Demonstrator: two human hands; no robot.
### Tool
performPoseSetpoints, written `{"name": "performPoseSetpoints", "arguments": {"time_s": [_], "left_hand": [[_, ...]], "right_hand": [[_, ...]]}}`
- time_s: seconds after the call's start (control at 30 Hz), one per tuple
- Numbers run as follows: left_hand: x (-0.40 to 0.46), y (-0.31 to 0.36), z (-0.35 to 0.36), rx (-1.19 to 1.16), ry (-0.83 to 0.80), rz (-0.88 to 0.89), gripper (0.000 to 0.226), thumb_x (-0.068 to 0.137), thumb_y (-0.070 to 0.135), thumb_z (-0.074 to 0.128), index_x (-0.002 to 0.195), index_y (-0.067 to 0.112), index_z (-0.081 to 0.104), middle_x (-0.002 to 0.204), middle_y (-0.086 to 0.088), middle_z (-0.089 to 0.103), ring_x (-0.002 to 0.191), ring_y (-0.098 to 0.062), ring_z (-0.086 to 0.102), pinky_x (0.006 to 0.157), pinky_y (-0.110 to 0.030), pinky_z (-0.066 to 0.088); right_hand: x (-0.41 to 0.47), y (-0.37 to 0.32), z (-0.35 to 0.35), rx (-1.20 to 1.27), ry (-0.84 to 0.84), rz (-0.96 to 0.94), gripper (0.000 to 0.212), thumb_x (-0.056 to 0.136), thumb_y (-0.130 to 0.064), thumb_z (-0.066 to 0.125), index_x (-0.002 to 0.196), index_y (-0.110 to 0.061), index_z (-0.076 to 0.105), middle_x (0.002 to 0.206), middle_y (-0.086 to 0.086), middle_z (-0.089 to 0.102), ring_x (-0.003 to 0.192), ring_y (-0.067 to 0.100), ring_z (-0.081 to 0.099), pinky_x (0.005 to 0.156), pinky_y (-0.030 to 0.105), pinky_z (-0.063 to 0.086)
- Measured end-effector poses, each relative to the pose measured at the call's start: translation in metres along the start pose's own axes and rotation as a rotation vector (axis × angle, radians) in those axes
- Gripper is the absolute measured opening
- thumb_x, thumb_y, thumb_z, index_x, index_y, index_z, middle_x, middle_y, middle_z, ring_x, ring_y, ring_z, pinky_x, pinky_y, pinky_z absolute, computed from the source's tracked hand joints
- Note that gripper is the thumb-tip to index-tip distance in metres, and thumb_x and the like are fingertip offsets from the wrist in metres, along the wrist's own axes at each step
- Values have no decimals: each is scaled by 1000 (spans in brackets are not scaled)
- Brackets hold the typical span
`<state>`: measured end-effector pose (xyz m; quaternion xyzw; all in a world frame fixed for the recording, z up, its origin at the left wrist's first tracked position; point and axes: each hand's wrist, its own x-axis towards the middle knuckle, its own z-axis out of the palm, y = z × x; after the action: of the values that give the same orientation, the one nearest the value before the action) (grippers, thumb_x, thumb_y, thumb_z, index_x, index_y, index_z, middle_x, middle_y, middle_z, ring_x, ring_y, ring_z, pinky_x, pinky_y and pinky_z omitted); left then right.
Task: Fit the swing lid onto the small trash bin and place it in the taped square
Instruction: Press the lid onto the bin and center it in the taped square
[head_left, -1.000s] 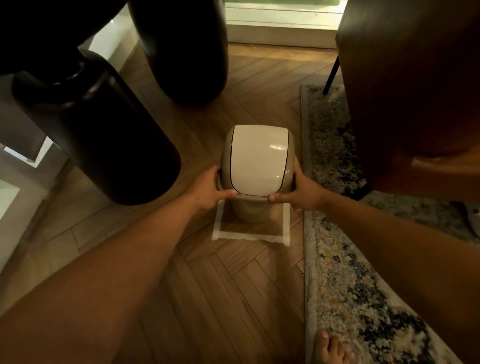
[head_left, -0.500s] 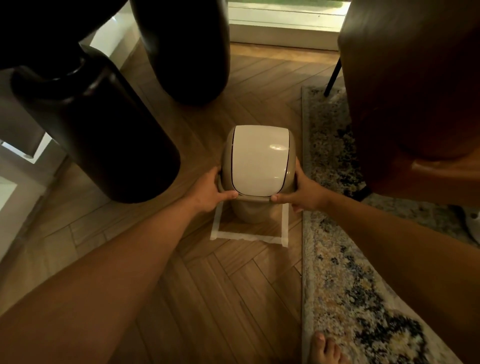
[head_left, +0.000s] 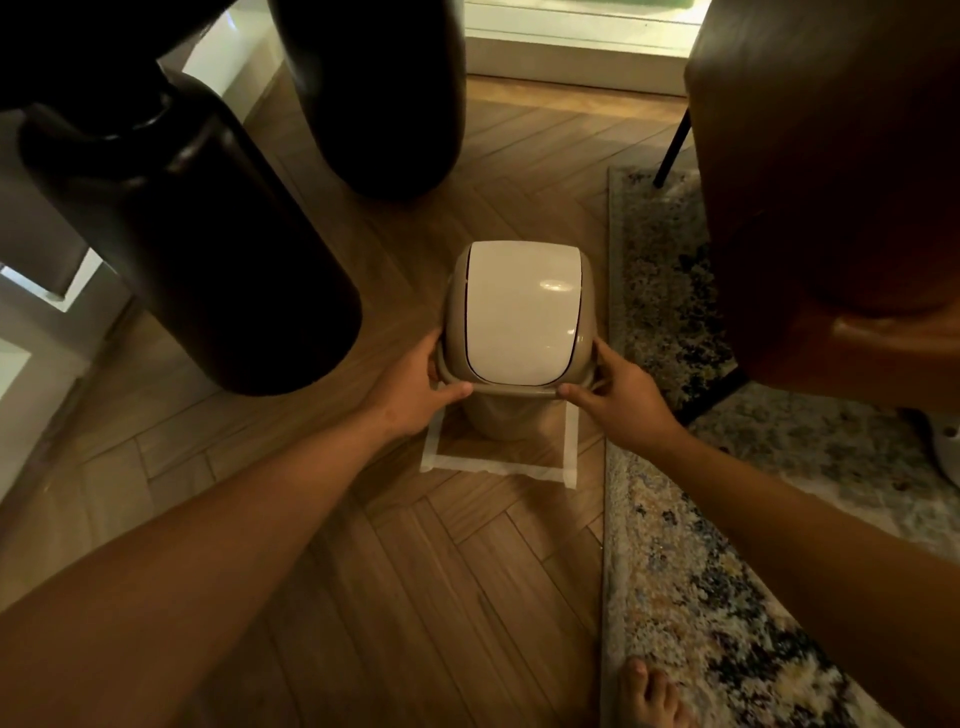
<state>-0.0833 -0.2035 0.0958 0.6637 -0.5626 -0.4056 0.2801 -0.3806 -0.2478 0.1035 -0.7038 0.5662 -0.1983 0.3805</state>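
Note:
A small beige trash bin stands upright on the wooden floor inside a square of pale tape. Its swing lid, beige frame with a glossy white flap, sits on top of the bin. My left hand grips the lid's left rim, thumb along the front edge. My right hand grips the right rim the same way. The back half of the taped square is hidden behind the bin.
Two big dark rounded objects stand close by, one at the left and one behind. A brown leather chair stands at the right on a patterned rug. My bare toes show at the bottom.
Almost nothing has moved. Both hands stay on the lid's rim and the bin stays in the taped square; the view has shifted very slightly.

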Motion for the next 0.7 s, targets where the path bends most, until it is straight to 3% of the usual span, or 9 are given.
{"name": "performPoseSetpoints", "arguments": {"time_s": [0.13,0.3,0.53,0.7], "left_hand": [[1,3,1,-42,22,-43,94,81,28,84,157,28,30,136,3,64,121,-10,62,102,-34,53],[0,7,-4,18,44,-75,97,80,28,86,158,25,29,96,9,70,90,-7,69,84,-32,58],[0,6,-1,-12,47,-74,94,81,25,85,158,25,30,97,0,74,92,-15,72,90,-39,59],[0,8,-2,13,55,-72,94,80,24,86,157,23,32,81,3,71,75,-6,69,72,-24,56]], "right_hand": [[-1,1,1,-19,17,-4,87,85,-43,79,159,-34,34,127,-5,71,108,14,68,96,39,58],[-4,2,4,1,34,-14,88,84,-44,80,159,-34,35,127,-8,71,108,10,67,94,32,57],[-4,2,2,42,14,-11,85,85,-40,81,158,-32,39,131,-6,70,115,13,67,100,38,56],[-5,2,2,35,20,-31,85,85,-39,81,158,-33,38,126,-7,71,110,10,67,96,32,56]]}}
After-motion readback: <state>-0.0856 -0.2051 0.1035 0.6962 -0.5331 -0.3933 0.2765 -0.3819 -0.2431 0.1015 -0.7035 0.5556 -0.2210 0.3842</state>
